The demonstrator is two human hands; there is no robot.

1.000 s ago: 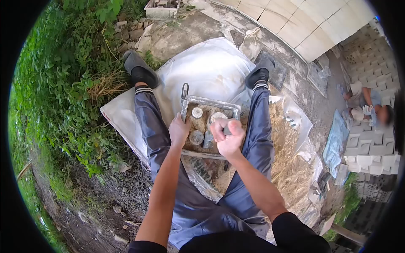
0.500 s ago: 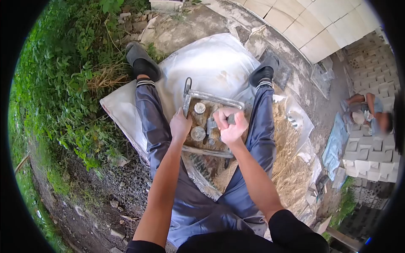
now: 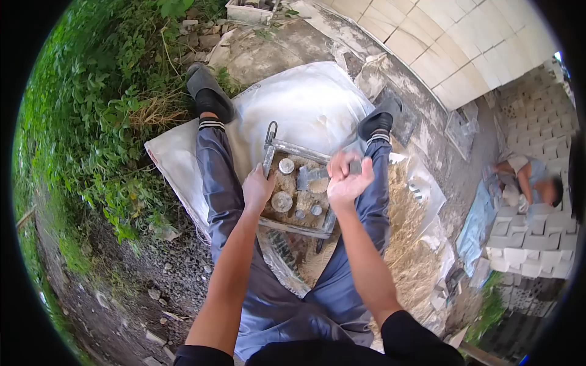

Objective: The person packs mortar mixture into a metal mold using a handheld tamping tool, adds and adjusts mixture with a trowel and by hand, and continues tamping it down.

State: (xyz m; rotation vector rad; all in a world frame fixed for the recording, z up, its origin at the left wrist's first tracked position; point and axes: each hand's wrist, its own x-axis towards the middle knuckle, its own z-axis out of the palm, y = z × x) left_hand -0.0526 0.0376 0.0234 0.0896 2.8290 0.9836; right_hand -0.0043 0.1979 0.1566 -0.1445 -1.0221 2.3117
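Note:
A rectangular metal frame (image 3: 299, 230) lies between my legs with brownish sand (image 3: 293, 189) inside it. Set in the sand are a pale round piece (image 3: 285, 166), a larger round piece (image 3: 282, 202), a grey rectangular piece (image 3: 312, 175) and smaller round ones (image 3: 315, 210). My left hand (image 3: 257, 188) grips the frame's left side, fingers curled over the rim. Above the frame's right side my right hand (image 3: 348, 183) is closed, with its fingers curled; a dark grey patch shows between them, too unclear to name.
Under the frame and my feet spreads a white sheet (image 3: 299, 97). Loose sand (image 3: 406, 226) lies to the right, green plants (image 3: 110, 122) and gravel to the left. A person (image 3: 528, 183) sits at the far right beside stacked pale blocks (image 3: 534, 235).
My right hand has shifted right from over the sand toward the frame's right side, uncovering more pieces. The frame is turned slightly clockwise. My left hand stays on its left side.

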